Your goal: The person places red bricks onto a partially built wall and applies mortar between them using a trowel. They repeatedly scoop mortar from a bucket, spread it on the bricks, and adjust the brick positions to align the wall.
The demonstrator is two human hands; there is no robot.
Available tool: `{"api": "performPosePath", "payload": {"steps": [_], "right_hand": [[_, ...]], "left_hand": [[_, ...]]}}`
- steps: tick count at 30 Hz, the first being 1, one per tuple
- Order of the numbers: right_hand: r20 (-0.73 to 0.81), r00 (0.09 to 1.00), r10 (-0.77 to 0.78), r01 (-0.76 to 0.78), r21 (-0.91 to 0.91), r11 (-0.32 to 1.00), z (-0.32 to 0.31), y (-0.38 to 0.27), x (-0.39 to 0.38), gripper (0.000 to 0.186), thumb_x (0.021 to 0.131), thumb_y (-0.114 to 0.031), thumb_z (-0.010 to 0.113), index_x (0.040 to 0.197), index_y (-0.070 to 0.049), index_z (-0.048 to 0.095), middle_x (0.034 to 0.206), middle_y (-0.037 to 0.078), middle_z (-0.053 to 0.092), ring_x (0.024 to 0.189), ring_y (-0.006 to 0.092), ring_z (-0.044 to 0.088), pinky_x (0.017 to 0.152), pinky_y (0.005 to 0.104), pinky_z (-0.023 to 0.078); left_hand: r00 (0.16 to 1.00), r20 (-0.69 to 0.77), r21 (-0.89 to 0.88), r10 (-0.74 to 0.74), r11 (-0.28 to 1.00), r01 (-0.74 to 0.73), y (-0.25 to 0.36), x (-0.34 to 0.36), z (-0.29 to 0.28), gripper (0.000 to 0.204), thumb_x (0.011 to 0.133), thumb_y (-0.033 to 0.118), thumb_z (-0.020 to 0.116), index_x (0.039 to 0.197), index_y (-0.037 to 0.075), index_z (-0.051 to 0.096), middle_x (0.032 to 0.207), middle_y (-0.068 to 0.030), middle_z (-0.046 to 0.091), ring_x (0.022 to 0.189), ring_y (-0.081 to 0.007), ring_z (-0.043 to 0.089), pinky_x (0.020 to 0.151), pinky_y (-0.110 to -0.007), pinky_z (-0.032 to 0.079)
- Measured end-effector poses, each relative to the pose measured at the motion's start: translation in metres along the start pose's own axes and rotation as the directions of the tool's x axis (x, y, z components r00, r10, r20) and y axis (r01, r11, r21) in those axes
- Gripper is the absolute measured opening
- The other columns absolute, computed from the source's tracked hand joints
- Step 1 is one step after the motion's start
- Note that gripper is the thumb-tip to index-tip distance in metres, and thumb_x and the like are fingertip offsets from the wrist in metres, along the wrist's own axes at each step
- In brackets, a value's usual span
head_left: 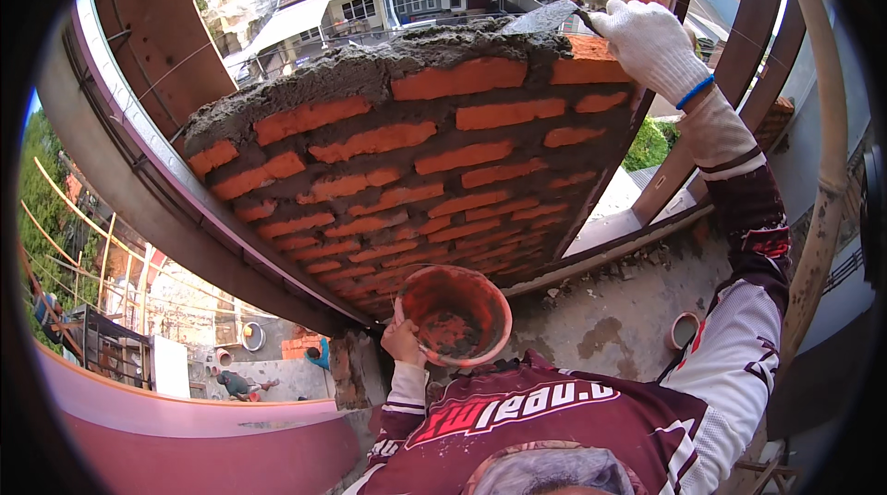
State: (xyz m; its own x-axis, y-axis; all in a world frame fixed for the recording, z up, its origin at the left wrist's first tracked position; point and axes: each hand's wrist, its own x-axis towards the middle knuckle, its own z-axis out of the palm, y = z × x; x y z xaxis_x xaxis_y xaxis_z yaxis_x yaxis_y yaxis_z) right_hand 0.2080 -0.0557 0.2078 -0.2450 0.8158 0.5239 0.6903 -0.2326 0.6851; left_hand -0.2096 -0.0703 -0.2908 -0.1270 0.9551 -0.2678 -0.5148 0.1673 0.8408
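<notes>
My right hand (651, 47), in a white knit glove with a blue band at the wrist, grips a trowel (545, 18) at the top right of a red brick wall (443, 162). The metal blade rests at the wet grey mortar (342, 70) along the top course. My bare left hand (401, 340) is closed on the side of an orange-red bucket (490, 329), held low in front of the wall, with some dark mortar inside.
Steel columns (148, 15) frame the wall. A bamboo pole (827, 199) stands at the right. A small pot (684, 331) sits on the concrete floor (591, 310). At lower left, past a pink curved ledge (203, 458), people (242, 386) are on a lower level among scaffolding. Houses stand behind.
</notes>
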Motion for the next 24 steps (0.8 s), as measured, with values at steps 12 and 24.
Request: {"api": "performPosePath", "payload": {"steps": [12, 24], "right_hand": [[0.407, 0.903, 0.136, -0.17, 0.049, 0.984, -0.024, 0.04, 0.046, 0.027, 0.084, -0.012, 0.067, 0.107, -0.004, 0.077, 0.106, 0.021, 0.075, 0.101, 0.0371, 0.074, 0.088, 0.0465, 0.06], [0.279, 0.893, -0.354, 0.29, 0.244, 0.925, -0.072, -0.112, 0.186, 0.022, 0.074, -0.013, 0.072, 0.089, 0.001, 0.08, 0.086, 0.02, 0.075, 0.074, 0.028, 0.071, 0.069, 0.0429, 0.06]], "left_hand": [[1.0, -0.02, 0.087, 0.001, 0.996, 0.001, 0.02, -0.002, -0.02, 0.071, 0.071, -0.014, 0.044, 0.14, -0.016, 0.057, 0.15, -0.0144, 0.059, 0.128, -0.0243, 0.063, 0.105, -0.029, 0.051], [0.986, -0.145, -0.101, 0.087, 0.99, -0.102, 0.028, -0.002, -0.052, 0.051, 0.073, -0.014, 0.05, 0.12, -0.02, 0.067, 0.134, -0.0096, 0.071, 0.056, -0.0036, 0.053, 0.049, -0.021, 0.039]]}}
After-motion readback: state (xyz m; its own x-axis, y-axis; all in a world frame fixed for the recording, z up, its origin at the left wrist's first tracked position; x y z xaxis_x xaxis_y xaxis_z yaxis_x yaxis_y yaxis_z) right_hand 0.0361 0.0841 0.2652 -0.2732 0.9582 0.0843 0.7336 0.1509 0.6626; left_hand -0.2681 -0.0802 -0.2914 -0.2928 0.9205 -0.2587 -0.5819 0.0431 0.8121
